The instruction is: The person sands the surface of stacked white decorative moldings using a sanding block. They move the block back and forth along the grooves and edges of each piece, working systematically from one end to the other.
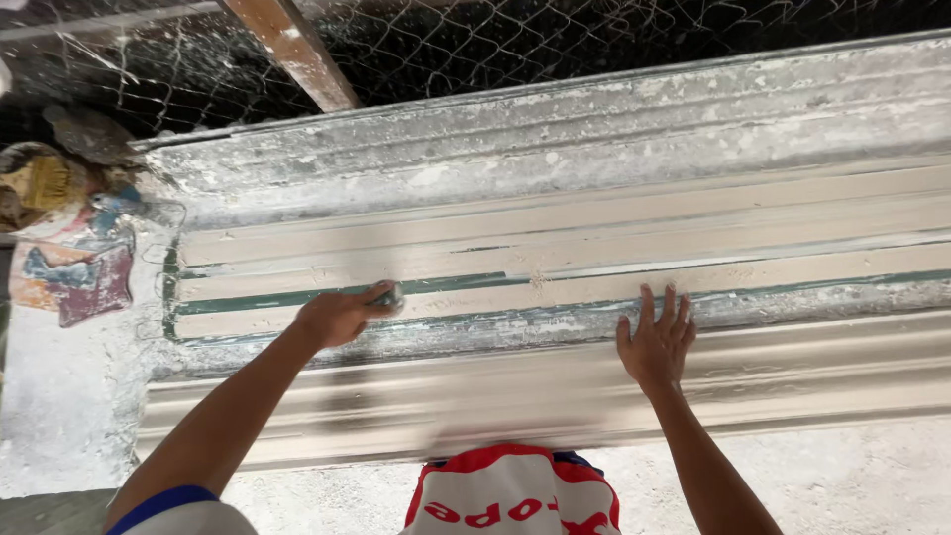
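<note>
Dusty moulded plaster slab point(555, 248), left hand point(337, 315) pinching scraper point(389, 295) (small), right hand point(656, 342) fingers spread flat

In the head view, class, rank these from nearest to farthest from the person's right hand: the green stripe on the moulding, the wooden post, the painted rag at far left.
1. Green stripe: just left of the right hand.
2. Wooden post: upper left, behind the wire mesh.
3. Painted rag: far left edge.

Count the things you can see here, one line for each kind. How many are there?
Hands: 2, left hand and right hand
Small grey tool held in the left hand: 1
Long moulded slab: 1
Wire mesh: 1
Wooden beam: 1
Total: 6
</note>
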